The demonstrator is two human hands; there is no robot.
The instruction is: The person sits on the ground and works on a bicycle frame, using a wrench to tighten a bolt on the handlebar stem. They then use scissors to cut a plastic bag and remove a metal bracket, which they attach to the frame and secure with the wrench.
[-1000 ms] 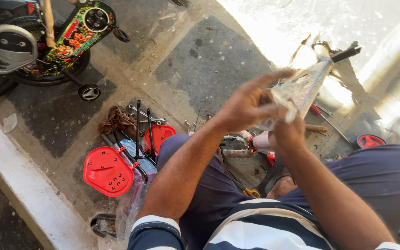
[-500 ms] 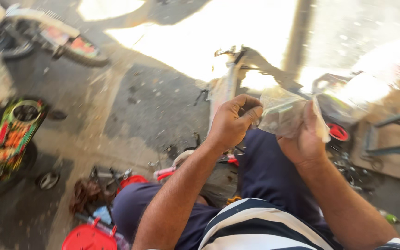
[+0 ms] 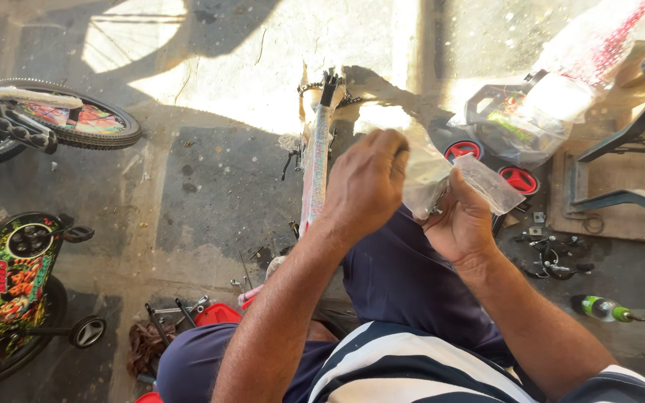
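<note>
Two hands work on one clear plastic bag, which is held up above the person's lap, in front of a pale bicycle frame. The left hand is curled and pinches the top of the bag with closed fingers. The right hand grips the bag from below, fingers closed around it. Two red training wheels lie near on the right. One green screwdriver lies on the concrete floor, partly in bright sun.
</note>
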